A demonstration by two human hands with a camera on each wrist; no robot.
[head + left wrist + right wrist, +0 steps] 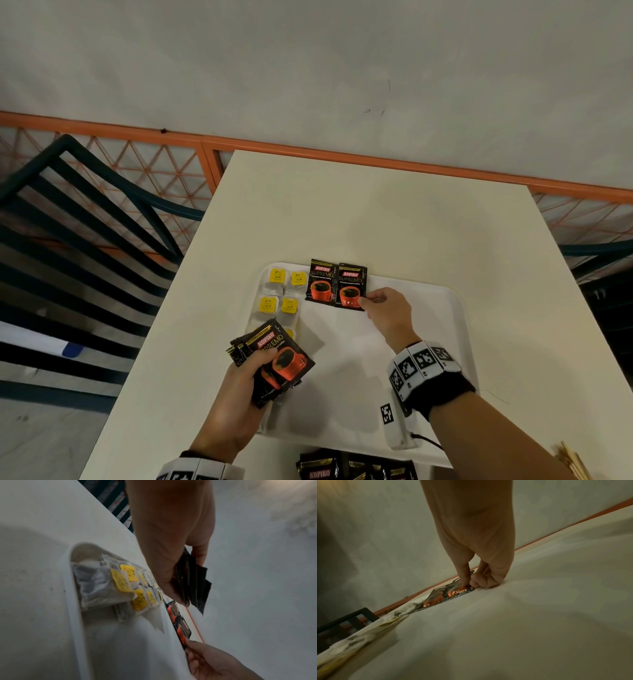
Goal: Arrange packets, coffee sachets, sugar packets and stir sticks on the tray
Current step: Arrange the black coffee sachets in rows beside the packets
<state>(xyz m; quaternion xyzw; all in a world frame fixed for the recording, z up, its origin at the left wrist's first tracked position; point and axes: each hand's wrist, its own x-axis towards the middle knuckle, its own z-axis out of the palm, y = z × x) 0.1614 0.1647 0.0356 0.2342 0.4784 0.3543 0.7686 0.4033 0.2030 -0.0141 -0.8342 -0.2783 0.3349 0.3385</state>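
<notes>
We see a white tray [445, 301] lying on the pale surface [376, 212], and both of the person's hands working over it. The right hand [385, 308] reaches to the far edge of the tray, where its thumb and forefinger are closed in a pinch on the near right corner of a black coffee sachet [352, 286]; the other fingers are curled under, against the tray. This sachet lies flat, its top edge reaching over the far rim, and just beside it on the left lies a second coffee sachet [321, 280], the two touching or nearly so along their sides. The left hand [236, 387] hovers over the near left part of the tray with its fingers and thumb wrapped round a fanned stack of sachets [274, 359], the top one face up. Along the left side of the tray we find the tea bags with yellow tags [277, 291], laid in two columns; the stack in the left hand hides the nearer ones from the head view. More black sachets [356, 467] lie on the surface at the near edge of the tray, and thin wooden stir sticks [572, 462] show at the lower right corner.
</notes>
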